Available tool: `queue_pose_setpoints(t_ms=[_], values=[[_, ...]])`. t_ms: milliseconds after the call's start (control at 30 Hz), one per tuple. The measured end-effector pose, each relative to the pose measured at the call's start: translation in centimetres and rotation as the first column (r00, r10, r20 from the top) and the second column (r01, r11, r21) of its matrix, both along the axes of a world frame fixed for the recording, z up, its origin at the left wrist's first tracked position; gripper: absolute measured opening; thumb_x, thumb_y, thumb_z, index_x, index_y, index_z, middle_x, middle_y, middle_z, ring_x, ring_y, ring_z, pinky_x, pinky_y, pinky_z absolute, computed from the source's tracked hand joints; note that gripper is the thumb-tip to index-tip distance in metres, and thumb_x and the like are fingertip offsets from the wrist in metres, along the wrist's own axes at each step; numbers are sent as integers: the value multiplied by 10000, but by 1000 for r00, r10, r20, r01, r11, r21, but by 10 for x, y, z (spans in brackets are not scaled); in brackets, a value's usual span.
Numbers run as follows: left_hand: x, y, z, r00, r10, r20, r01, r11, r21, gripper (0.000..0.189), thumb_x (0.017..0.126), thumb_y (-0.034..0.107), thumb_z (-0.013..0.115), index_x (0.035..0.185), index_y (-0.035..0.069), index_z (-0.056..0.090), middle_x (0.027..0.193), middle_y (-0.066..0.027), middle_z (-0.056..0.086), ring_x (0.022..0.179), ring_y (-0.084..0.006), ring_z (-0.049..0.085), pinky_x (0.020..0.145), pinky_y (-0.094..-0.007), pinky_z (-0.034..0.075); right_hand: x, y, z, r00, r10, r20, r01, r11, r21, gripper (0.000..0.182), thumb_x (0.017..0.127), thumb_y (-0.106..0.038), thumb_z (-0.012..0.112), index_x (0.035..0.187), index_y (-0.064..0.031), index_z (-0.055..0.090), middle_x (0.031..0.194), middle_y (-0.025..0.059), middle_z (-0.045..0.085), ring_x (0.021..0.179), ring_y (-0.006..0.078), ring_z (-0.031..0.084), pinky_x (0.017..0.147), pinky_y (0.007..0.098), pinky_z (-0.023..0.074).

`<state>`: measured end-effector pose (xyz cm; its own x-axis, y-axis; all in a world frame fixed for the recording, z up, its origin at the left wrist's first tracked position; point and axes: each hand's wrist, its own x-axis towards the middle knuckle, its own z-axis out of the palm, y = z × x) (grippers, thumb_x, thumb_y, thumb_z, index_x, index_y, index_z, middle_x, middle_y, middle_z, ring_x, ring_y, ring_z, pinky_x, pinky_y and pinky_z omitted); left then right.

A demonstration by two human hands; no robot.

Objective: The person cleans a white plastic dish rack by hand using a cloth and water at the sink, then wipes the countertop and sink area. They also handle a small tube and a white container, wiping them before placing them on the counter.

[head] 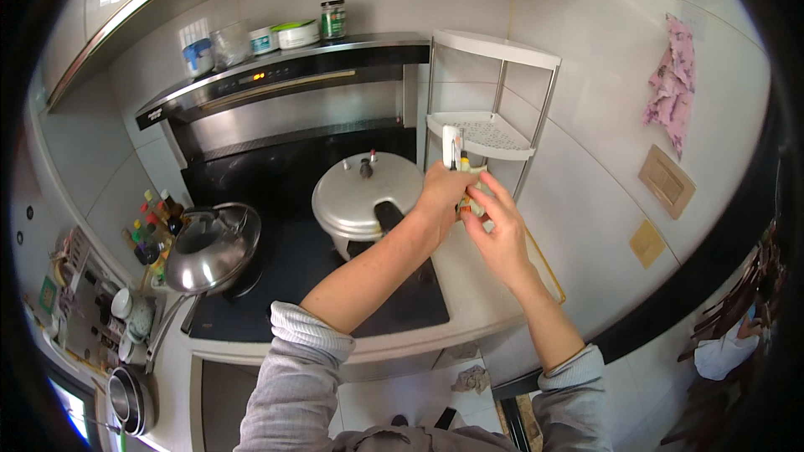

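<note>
Above the counter's right part, my left hand [443,191] grips a small bundle of items. A white object [450,141] sticks up from it beside a thin dark piece with a yellow part. My right hand [502,223] reaches in from the right, its thumb and fingertips curved around a pale packet [479,201] with orange-red marks. My fingers partly hide the bundle, and I cannot tell whether the right hand grips it. Left of my hands, a lidded metal pressure cooker [370,191] with a black handle stands on the black cooktop [282,314].
A lidded wok [213,251] occupies the cooktop's left side, near several sauce bottles [151,226]. Behind my hands stands a white corner shelf [483,129]. The range hood [282,75] carries jars and tubs. A pink cloth [673,85] hangs on the right wall.
</note>
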<state>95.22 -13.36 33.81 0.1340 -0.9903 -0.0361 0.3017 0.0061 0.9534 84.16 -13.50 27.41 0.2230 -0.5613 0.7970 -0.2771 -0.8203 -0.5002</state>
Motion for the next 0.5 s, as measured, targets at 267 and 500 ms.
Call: queue_pose_setpoints(t_ms=[267, 500], values=[[8, -173, 75, 976, 193, 100, -165, 957, -237, 168, 699, -16, 588, 839, -41, 499, 725, -120, 537, 630, -206, 553, 482, -342, 444, 12, -159, 79, 995, -60, 81, 84, 934, -347, 222, 755, -32, 590, 963, 44, 577, 1116, 182, 514, 864, 273, 585, 687, 316, 492], [7, -309, 154, 881, 372, 294, -246, 889, -387, 138, 666, -23, 610, 764, -46, 515, 666, -112, 527, 546, -200, 538, 425, -347, 408, -3, -280, 162, 995, -88, 44, 98, 863, -495, 91, 732, -60, 591, 774, 19, 610, 889, 154, 584, 757, 305, 574, 649, 370, 469]])
